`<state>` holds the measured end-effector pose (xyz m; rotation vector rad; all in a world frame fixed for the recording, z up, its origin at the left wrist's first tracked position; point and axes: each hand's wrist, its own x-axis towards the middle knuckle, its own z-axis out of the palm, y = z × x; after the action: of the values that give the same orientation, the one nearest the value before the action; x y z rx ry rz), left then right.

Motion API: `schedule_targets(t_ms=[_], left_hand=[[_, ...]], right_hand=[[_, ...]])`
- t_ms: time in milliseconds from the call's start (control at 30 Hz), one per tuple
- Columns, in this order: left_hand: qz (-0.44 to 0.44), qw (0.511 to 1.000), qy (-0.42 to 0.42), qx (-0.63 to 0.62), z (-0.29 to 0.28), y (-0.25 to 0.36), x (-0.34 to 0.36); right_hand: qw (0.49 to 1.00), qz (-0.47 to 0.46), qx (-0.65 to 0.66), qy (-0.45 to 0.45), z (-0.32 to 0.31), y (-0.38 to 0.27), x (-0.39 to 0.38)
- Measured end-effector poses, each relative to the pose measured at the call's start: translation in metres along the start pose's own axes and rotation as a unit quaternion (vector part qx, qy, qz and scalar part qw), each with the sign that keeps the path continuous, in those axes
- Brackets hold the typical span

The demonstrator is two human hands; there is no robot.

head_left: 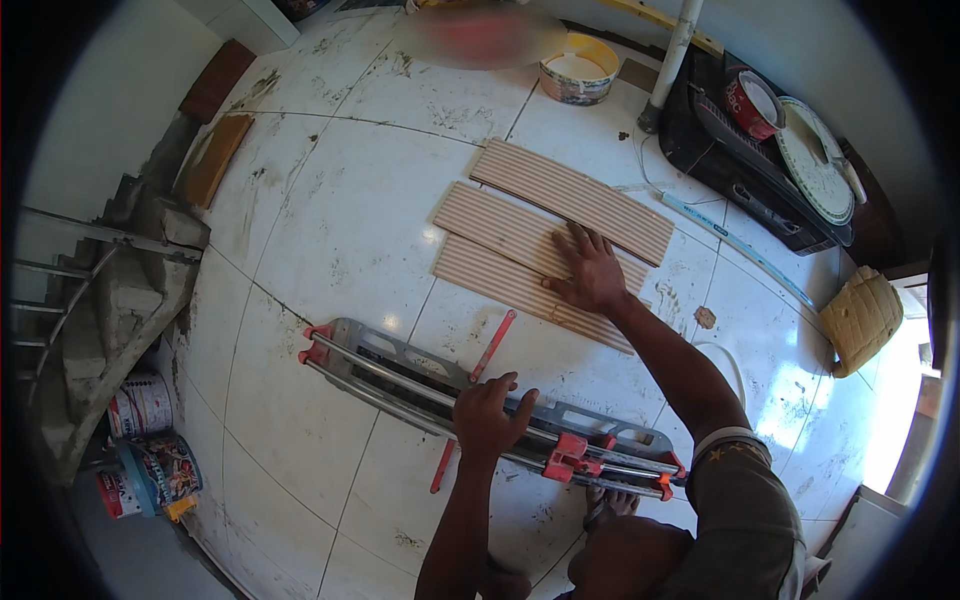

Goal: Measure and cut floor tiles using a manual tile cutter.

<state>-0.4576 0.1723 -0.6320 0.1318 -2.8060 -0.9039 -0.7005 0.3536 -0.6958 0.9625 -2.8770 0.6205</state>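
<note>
Three pale brown, ridged planks or tiles (545,175) lie overlapping on the white tiled floor. My right hand (590,265) rests on the middle one, fingers spread and touching it. Below them lies a manual tile cutter (380,365) with two metal rails, red end fittings and a red sliding carriage (565,455). My left hand (485,420), fingers bent and thumb apart, grips the cutter at its rails, left of the carriage, covering part of them. A red bar (493,345) sticks out from the cutter's far side.
Concrete steps with a railing (140,280) and paint buckets (160,470) line the left. At the back stand a round bucket (578,75), a pole (668,65) and a black case (720,190) with containers. A long level (740,245) and tan bundle (860,320) lie right.
</note>
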Motion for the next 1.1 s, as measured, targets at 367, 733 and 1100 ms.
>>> schedule_targets(t_ms=[367,733,1100], left_hand=[[0.01,1.0,0.017,-0.012,-0.001,0.0,-0.001],[0.006,0.999,0.018,-0.04,-0.001,-0.002,0.0],[0.012,0.999,0.019,-0.041,-0.002,-0.001,-0.002]], right_hand=[[0.997,0.033,-0.061,-0.019,-0.006,0.005,0.001],[0.999,0.02,-0.048,0.009,-0.009,0.007,-0.009],[0.991,0.107,-0.036,0.068,-0.001,-0.008,-0.017]])
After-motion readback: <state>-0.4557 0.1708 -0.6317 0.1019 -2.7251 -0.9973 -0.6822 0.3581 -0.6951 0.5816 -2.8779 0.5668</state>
